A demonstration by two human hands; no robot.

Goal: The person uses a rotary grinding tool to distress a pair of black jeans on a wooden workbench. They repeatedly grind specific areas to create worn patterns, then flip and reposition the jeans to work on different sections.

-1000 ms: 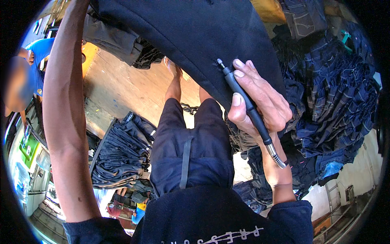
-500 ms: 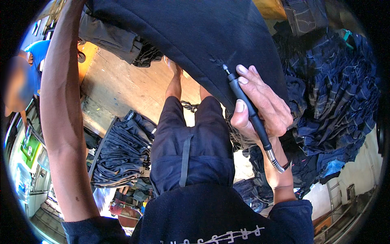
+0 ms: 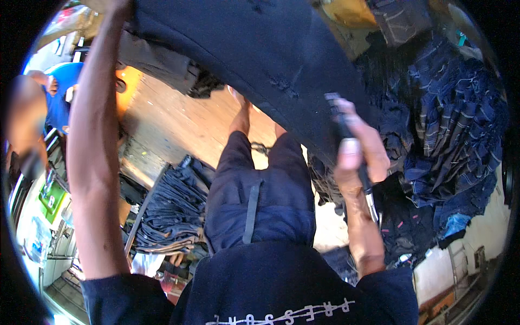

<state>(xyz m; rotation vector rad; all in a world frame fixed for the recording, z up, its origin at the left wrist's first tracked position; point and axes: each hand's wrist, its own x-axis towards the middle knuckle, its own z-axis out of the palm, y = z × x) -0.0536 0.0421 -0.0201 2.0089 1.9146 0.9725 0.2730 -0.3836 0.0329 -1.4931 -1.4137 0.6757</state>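
My right hand (image 3: 364, 149) is closed around a black pen-shaped rotary tool handpiece (image 3: 346, 130) with a silver spring sleeve at its lower end. Motion blurs its tip, which is just off or against dark blue denim jeans (image 3: 238, 49); I cannot tell which. The jeans stretch across the top of the view. A frayed, scuffed patch (image 3: 284, 86) shows on the cloth to the left of the tool, and another worn spot (image 3: 260, 5) sits at the top edge. My left forearm (image 3: 95, 146) reaches up to the jeans' far left end, where the top edge cuts off the fingers.
Heaped dark jeans (image 3: 449, 119) lie on the right. A stack of folded jeans (image 3: 173, 211) stands at lower left, with a grey garment (image 3: 162, 62) above it. Beyond my left arm is another person in a blue shirt (image 3: 62, 103). Wooden boards (image 3: 162, 114) lie below.
The handpiece has lifted right, away from the scuffed patch, and turned more upright. The jeans have shifted slightly, bringing a second worn spot into view at the top.
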